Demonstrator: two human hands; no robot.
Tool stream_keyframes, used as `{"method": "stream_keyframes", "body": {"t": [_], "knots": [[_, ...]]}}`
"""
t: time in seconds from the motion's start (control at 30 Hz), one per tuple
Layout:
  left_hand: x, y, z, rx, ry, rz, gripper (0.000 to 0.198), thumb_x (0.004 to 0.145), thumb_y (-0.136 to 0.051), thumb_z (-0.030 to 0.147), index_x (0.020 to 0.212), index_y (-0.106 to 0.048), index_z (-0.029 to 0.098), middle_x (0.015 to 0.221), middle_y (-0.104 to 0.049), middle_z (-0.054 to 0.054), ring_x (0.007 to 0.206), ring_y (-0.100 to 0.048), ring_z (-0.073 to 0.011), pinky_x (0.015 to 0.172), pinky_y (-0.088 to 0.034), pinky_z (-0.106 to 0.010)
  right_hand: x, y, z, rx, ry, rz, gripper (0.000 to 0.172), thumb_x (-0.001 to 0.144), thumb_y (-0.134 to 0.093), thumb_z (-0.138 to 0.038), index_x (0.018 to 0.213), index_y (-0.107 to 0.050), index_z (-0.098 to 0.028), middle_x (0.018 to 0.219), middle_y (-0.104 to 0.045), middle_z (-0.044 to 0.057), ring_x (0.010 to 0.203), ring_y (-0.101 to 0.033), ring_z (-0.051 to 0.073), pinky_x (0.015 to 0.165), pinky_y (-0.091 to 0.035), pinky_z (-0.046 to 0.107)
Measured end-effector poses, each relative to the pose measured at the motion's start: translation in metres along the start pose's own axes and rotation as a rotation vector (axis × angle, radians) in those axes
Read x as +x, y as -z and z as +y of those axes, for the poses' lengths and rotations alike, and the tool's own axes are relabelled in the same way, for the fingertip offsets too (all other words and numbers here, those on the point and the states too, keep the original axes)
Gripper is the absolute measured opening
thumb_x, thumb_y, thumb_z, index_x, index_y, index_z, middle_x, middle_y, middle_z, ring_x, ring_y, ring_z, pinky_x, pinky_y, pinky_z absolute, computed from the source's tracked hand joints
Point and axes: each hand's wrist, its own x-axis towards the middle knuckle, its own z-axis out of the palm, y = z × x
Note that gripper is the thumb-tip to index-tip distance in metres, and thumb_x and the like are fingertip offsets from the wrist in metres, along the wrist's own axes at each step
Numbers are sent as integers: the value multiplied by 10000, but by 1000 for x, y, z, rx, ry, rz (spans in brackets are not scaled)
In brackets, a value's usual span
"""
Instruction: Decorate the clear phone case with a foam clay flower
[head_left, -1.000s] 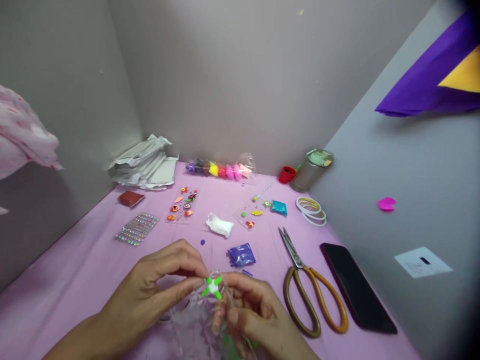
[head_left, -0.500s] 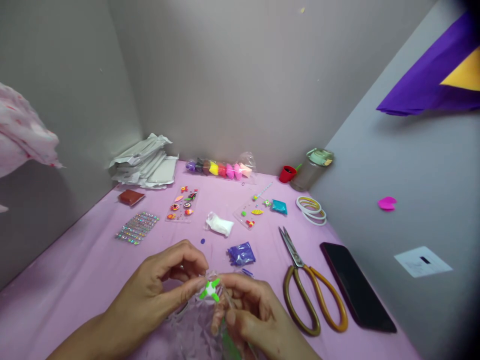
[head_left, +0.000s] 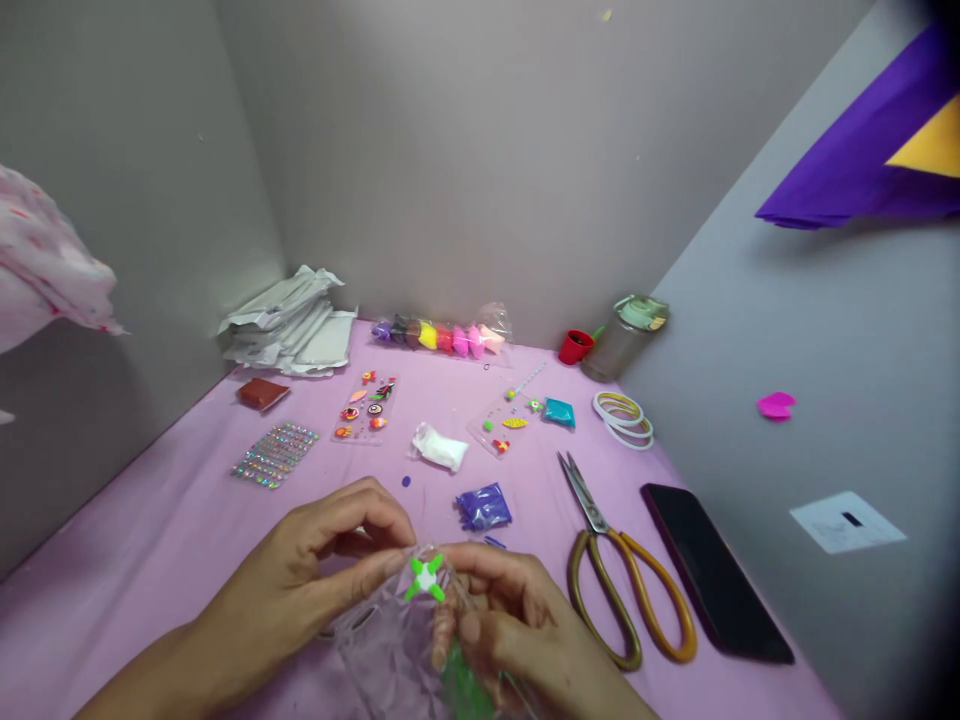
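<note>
I've got L hand (head_left: 292, 575) and R hand (head_left: 517, 625) both narrow, fingers curled, holding a crinkled clear plastic wrap (head_left: 386, 645) bunched betw. them. Green-&-white 4-arm piece (head_left: 426, 578) sits on the wrap, right at the fingertips of both hands. Purple packet (head_left: 484, 507) lies just past R hand; scissors (head_left: 598, 522) lie to its right, nr. the tabletop's R edge.

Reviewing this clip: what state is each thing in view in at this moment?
Clear plastic bag: crumpled, gathered at the top
Left hand: pinching the bag's gathered top
Right hand: fingers curled around the bag's top
Green-and-white four-armed piece: at the bag's gathered top, between both hands
Scissors: blades closed, lying flat
Phone: lying flat, screen dark
Purple packet: lying flat
</note>
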Motion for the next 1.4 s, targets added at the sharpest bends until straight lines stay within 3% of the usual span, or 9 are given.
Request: {"method": "stream_keyframes", "body": {"t": [0.3,0.57,0.87,1.4], "knots": [[1,6,0,37,-51,-82,104,912,-652,244,862,-743,249,844,-667,4,791,-640,-140,709,-472,-214,-3,5,2,-40,-11,-13,514,787,-772,-358,1236,-622,-157,760,-708,13,499,-427,49,460,-301,163],[-2,8,-6,94,-172,-110,141,935,-622,196,919,-740,272,864,-670,14,793,-647,-114,709,-475,-177,-2,2,-3,0,21,-43,434,776,-755,-271,1189,-650,-188,746,-719,-13,465,-422,39,434,-279,158],[-1,6,-2,130,-136,-93,140,918,-625,152,869,-718,243,847,-677,19,770,-645,-104,687,-480,-167,-1,5,2,-14,16,-37,496,780,-771,-339,1223,-637,-160,755,-721,7,464,-413,40,445,-289,165],[1,5,3,66,-57,-84,115,922,-627,256,843,-708,232,830,-649,-3,763,-629,-144,690,-484,-222,-4,5,-1,-44,19,-19,506,797,-772,-403,1229,-639,-175,769,-716,12,466,-403,42,441,-282,169]]}}
